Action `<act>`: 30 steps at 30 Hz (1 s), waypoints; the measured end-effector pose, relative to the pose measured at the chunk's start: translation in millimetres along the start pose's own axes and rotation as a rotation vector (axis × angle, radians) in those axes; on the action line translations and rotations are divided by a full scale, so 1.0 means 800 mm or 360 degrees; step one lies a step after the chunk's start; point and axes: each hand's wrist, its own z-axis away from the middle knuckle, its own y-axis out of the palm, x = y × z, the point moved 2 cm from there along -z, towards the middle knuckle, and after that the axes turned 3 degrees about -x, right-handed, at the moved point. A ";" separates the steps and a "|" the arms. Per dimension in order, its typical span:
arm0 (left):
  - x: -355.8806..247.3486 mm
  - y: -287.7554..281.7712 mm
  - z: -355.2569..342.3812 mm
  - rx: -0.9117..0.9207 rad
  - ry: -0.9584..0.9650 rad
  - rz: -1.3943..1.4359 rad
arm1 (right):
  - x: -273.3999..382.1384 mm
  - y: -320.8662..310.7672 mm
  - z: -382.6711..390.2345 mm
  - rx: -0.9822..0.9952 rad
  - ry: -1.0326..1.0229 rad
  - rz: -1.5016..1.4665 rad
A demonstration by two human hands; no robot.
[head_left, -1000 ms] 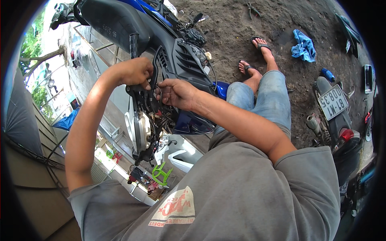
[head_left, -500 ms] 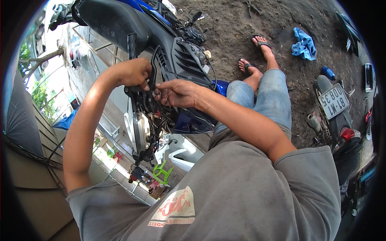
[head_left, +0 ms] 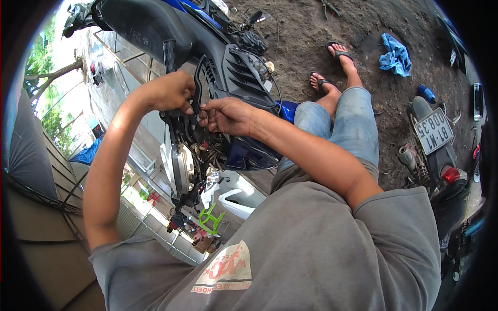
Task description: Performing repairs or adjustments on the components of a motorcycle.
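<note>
Two hands (head_left: 197,106) on black ribbed fairing (head_left: 244,72)

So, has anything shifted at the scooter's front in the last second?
Barely. The left hand stays clamped on the black frame part, the right hand keeps its fingertips at the wiring beside it. Blue scooter and feet unchanged.

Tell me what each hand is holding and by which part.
Left hand grips the scooter's black frame bar near its upper end. Right hand pinches something small beside it; what it is cannot be told.
</note>
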 end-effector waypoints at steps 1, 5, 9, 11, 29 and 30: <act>0.001 0.000 0.000 -0.0022 -0.0019 -0.0041 | 0.002 0.000 0.000 -0.0025 -0.0030 0.0063; 0.000 0.004 0.008 -0.0205 -0.0021 0.0010 | 0.009 0.003 0.002 -0.0079 -0.0120 0.0109; -0.010 0.009 0.021 -0.0278 -0.0004 -0.0079 | 0.012 0.011 0.009 -0.0149 -0.0087 0.0200; -0.009 0.011 0.024 -0.0332 0.0062 -0.0220 | 0.009 0.010 0.008 -0.0198 -0.0073 0.0232; 0.001 0.049 0.016 -0.1680 0.0356 -0.0600 | 0.012 0.007 0.004 -0.0004 -0.0261 0.0374; 0.003 0.047 0.013 -0.1680 0.0352 -0.0595 | 0.014 0.007 0.006 0.0021 -0.0271 0.0347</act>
